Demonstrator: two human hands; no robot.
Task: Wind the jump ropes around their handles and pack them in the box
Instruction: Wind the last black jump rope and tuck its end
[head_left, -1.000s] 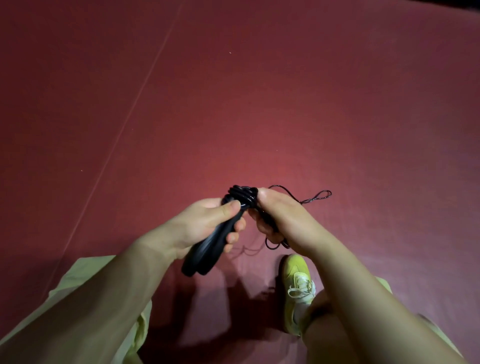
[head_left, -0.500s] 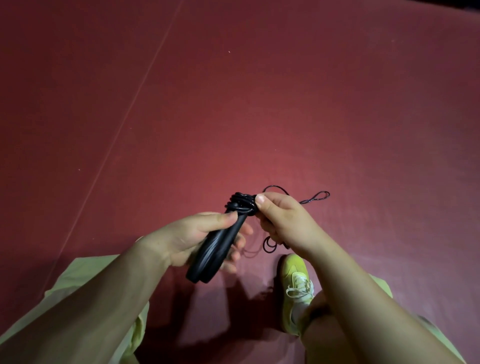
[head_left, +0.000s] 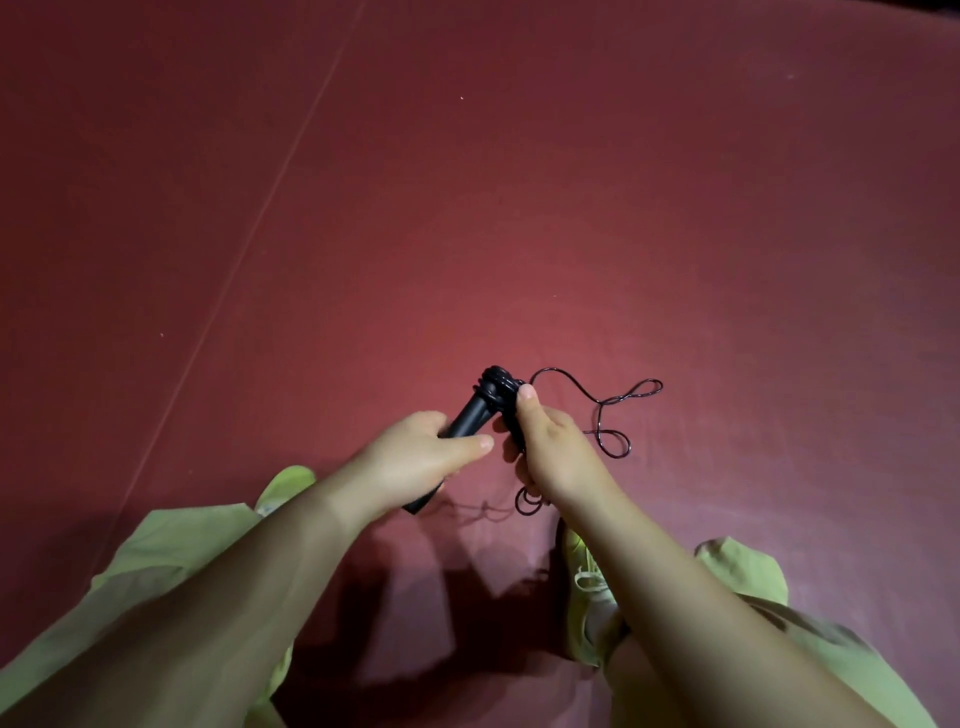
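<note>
Middle of handles (head_left: 470, 415) covered by left hand (head_left: 415, 457); only top end and bottom tip showing. Count of handles under the grip unclear. Rope (head_left: 605, 410) partly hidden behind right hand (head_left: 550, 457), path between upper coils and lower loops not traceable. Right fingers mostly out of sight behind handles. Left shoe (head_left: 285, 486) mostly covered by forearm. Both forearms and trouser legs cut off at bottom edge. Top right corner too dark to read.
</note>
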